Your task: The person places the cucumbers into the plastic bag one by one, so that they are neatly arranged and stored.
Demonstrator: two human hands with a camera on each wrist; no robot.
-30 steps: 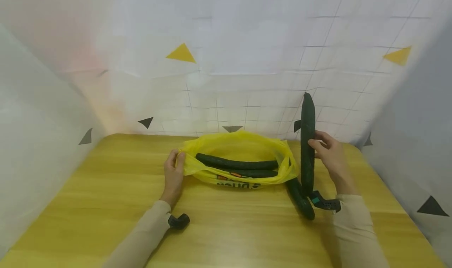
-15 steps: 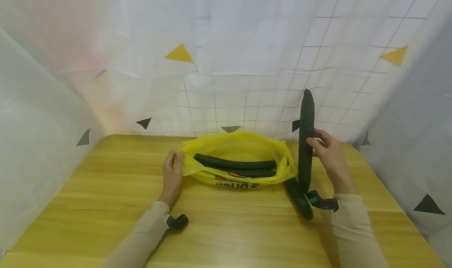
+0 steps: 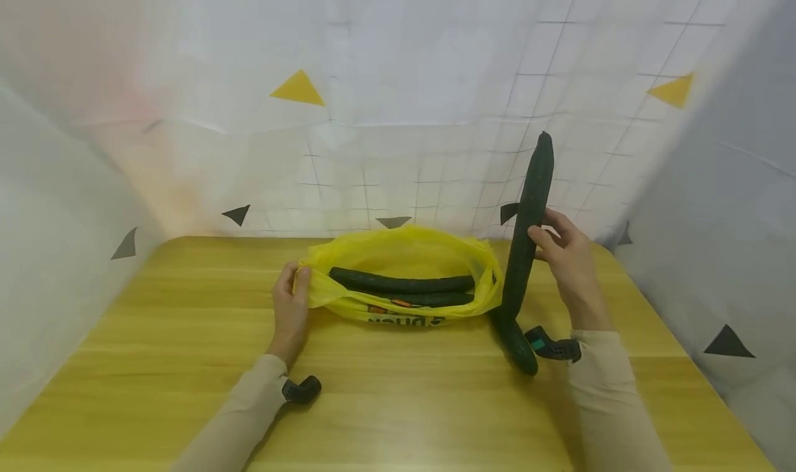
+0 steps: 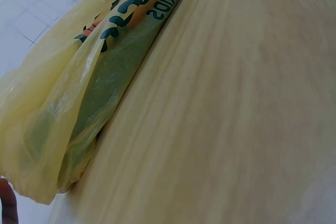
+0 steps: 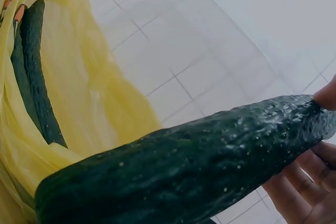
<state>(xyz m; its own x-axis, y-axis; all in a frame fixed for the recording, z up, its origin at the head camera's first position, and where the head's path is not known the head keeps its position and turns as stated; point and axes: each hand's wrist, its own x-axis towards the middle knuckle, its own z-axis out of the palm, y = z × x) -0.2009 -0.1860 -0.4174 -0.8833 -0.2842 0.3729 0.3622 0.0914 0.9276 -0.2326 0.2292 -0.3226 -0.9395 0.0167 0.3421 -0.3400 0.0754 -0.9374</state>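
Note:
A yellow plastic bag (image 3: pixel 348 309) with dark print lies on its side in the head view, its mouth held wide. Inside lie two dark green cucumbers, the rear cucumber (image 3: pixel 401 283) and the front cucumber (image 3: pixel 435 298), side by side. My left hand (image 3: pixel 290 313) pinches the bag's left edge. At the right, my right hand (image 3: pixel 571 268) grips another cucumber (image 3: pixel 527 233) between thumb and fingers. That one stands tilted, its lower end close to the bag's right edge. Below it a loose cucumber (image 3: pixel 517 347) rests on the table, its far end hidden behind the held one.
The wooden table (image 3: pixel 398 403) runs up to a pale sheet wall (image 3: pixel 398 168) behind the bag. Side sheets rise left and right. Small black wrist cameras, such as the left device (image 3: pixel 302 390), jut from both sleeves.
My right hand has raised the held cucumber and tilted it, the top leaning right and the lower end swinging toward the bag. The left hand keeps its hold, and the view has shifted slightly.

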